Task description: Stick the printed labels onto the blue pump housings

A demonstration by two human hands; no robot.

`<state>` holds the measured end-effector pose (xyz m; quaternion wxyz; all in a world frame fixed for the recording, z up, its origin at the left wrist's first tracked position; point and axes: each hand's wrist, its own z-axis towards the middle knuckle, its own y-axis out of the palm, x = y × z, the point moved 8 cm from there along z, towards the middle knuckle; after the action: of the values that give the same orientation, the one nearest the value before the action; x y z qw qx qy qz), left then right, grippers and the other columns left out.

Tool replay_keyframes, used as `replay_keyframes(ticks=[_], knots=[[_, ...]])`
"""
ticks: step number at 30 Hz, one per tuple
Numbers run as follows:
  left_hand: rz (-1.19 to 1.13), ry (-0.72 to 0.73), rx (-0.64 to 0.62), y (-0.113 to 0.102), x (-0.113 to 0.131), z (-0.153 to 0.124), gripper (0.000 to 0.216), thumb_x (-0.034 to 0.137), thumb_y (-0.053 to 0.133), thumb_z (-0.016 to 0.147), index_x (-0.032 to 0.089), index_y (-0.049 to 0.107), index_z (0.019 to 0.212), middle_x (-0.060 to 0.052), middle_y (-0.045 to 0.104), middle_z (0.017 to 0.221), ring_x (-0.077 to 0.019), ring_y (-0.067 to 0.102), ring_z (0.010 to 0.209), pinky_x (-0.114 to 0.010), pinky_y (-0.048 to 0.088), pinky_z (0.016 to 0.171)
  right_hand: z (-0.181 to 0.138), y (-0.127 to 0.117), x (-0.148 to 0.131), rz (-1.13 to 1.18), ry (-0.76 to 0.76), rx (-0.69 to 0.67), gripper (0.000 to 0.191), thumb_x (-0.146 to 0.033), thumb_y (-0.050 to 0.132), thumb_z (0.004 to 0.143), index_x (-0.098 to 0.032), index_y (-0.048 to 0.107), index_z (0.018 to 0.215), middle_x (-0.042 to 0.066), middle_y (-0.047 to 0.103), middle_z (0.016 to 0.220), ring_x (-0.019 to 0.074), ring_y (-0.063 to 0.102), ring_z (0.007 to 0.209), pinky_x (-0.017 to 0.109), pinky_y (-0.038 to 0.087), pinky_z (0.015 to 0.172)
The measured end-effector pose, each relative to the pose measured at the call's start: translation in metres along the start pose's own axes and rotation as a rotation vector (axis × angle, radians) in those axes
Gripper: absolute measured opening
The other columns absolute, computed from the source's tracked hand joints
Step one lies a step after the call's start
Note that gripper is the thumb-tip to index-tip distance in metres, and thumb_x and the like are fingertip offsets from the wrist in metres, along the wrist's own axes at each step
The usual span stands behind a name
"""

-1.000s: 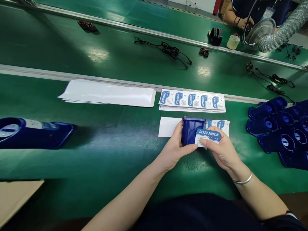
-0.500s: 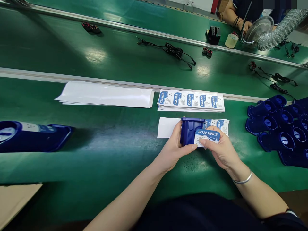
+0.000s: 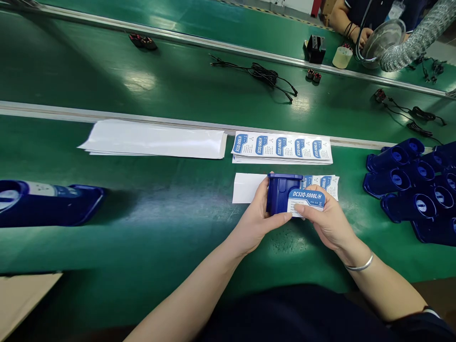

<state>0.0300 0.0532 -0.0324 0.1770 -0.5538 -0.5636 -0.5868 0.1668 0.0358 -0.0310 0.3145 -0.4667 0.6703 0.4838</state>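
The blue housing (image 3: 280, 197) looks light, stiff and a bit slick, best cradled by its sides; the label (image 3: 308, 198) looks thin and bendy, one for the edges. The housing's rim faces away from the worker; its long axis seems to run front to back, though fingers cover much. Above the bench (image 3: 160, 228), the left hand (image 3: 257, 221) curls round its left side; the right hand (image 3: 326, 216) pinches the label, thumb on top.

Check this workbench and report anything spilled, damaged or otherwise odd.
One oddity: a patch of small specks on the green bench, between the left hand and right hand, unlike the smoother surface around it. Droplets or blisters, I cannot tell. Nothing else stands out.
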Motion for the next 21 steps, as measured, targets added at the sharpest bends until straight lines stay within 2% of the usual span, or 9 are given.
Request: replay_keyframes(ticks=[7, 21], knots=[[0.002, -0.010, -0.001, 0.0017, 0.0021, -0.0005, 0.092, 0.026, 0.082, 0.078, 0.029, 0.030, 0.153, -0.008, 0.047, 0.152, -0.0308, 0.047, 0.138, -0.042, 0.045, 0.114, -0.0007, 0.0000, 0.0006, 0.031, 0.010, 0.009, 0.035, -0.021, 0.090, 0.071, -0.023, 0.062, 0.091, -0.006, 0.068, 0.079, 0.0083, 0.058, 0.069, 0.020, 0.048, 0.067], [0.003, -0.015, 0.018, 0.0004, -0.0002, -0.0016, 0.091, 0.026, 0.083, 0.077, 0.032, 0.032, 0.153, -0.008, 0.046, 0.154, -0.0341, 0.045, 0.140, -0.046, 0.042, 0.115, -0.0014, -0.0006, -0.0005, 0.011, 0.014, 0.019, 0.036, -0.024, 0.090, 0.070, -0.023, 0.062, 0.094, -0.005, 0.067, 0.079, 0.0106, 0.058, 0.069, 0.023, 0.048, 0.067]])
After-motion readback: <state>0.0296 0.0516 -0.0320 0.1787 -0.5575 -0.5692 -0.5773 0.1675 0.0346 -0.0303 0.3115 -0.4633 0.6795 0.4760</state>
